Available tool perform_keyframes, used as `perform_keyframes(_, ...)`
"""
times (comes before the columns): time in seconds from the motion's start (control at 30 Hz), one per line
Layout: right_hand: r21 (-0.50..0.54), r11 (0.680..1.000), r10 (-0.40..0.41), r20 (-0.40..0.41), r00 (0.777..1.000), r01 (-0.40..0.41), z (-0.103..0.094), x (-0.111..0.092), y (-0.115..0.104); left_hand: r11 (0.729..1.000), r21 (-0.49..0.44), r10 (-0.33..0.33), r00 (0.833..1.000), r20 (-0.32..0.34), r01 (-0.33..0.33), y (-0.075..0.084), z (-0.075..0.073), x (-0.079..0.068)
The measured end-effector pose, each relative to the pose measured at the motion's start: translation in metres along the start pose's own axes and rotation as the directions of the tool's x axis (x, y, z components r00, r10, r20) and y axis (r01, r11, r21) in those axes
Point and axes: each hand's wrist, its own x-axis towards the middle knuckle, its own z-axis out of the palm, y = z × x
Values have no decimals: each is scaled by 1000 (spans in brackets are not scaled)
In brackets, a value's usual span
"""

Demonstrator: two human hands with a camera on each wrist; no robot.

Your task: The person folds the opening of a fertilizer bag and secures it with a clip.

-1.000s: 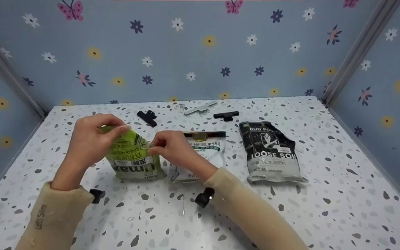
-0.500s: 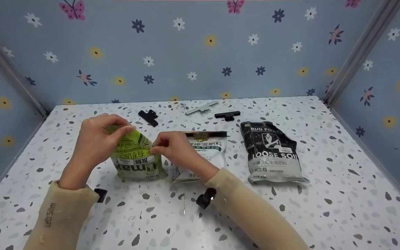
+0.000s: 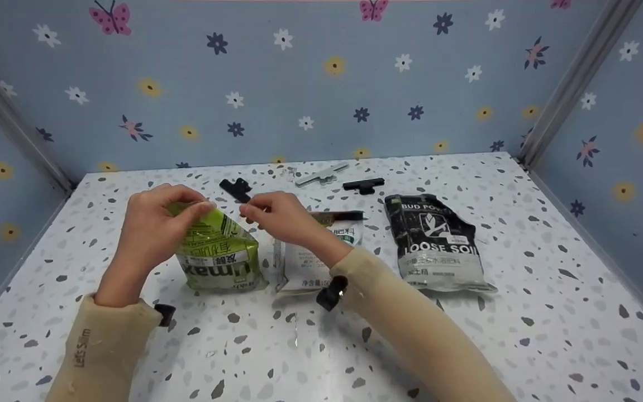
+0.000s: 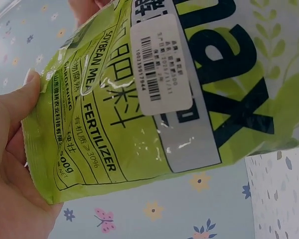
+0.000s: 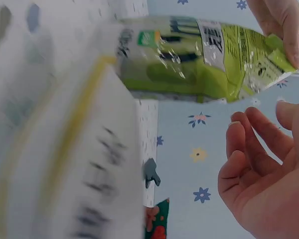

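Note:
My left hand (image 3: 156, 229) pinches the top corner of a green soybean meal fertilizer bag (image 3: 223, 259), which stands on the table with its top folded over to a slant. In the left wrist view, thumb and fingers grip the edge of this bag (image 4: 109, 109). My right hand (image 3: 285, 215) is off the bag, above the white fertilizer bag (image 3: 304, 268), its fingertips by the near end of a black bag clip (image 3: 233, 188). The right wrist view shows that hand (image 5: 269, 174) with loosely bent fingers and nothing between them.
A black and grey "Loose Soil" bag (image 3: 438, 245) lies to the right. Toward the back of the table are a pale grey clip (image 3: 322, 176) and another black clip (image 3: 363, 185). Flowered panels (image 3: 321, 111) wall the table at the back and sides.
My right hand has let go of the green bag's side fold and moved up and away toward the black clip. My left hand keeps its pinch on the bag's top.

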Motion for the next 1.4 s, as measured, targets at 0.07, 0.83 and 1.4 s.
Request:
perform_keyframes(0.07,1,1000,16,4,1000,-16,-3,12,-1,1000,-3,-11,1000,3,11,1,-1,1)
perform_keyframes(0.83,-350,928,147,33,989,-126,17,97,19,999,-6,-32,999,37,32,5,-6,-1)
perform_keyframes(1.4,-550,791,442,210,872,-268,35,102,27,999,-17,-48,998,49,49,5,-9,-2)
